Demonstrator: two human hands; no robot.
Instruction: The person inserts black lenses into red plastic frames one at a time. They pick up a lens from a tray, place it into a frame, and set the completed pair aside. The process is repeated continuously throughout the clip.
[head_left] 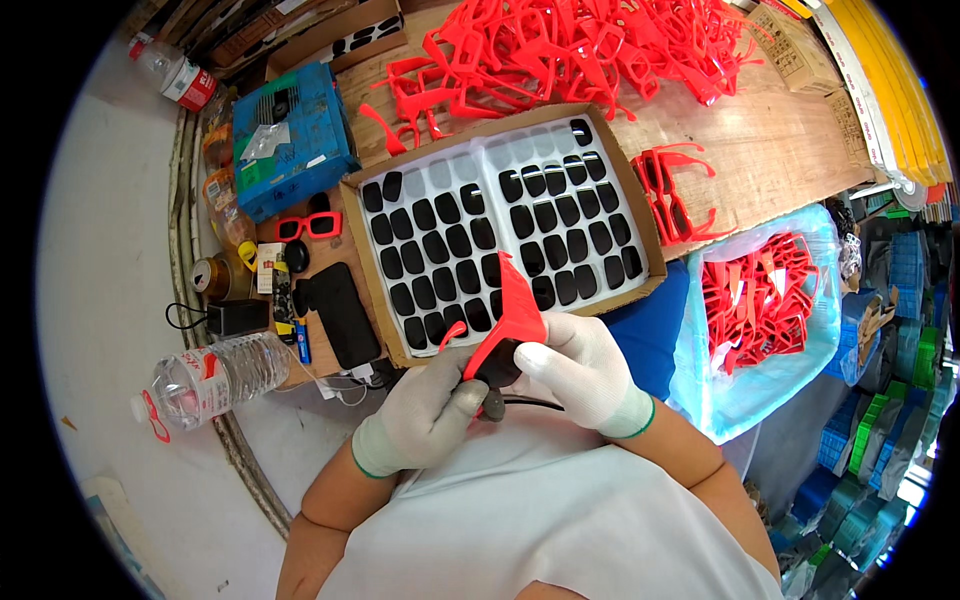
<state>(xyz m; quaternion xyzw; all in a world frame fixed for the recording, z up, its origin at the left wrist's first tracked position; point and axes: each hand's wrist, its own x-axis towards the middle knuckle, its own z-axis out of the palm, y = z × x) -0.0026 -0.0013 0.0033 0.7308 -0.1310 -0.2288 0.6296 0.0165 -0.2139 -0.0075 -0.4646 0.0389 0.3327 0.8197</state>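
Both my hands wear white knit gloves. Between them, near my chest, is a red eyeglass frame point(518, 305), with one temple pointing away from me. My left hand point(425, 410) is closed around the frame's left side, thumb near its lower edge. At the other side my right hand point(585, 375) grips it, and its thumb touches a dark lens point(500, 364) at the frame's rim. Whether that lens is fully seated I cannot tell. Just beyond my hands is a shallow cardboard box point(395, 345) holding rows of dark lenses point(433, 247) in a white tray.
Red frames point(560, 50) are heaped at the table's back. More fill a box lined with blue plastic point(690, 375) at right. Glasses point(672, 195) lie beside the lens box. At left are a phone point(345, 315), a water bottle point(225, 378) and a blue box point(290, 140).
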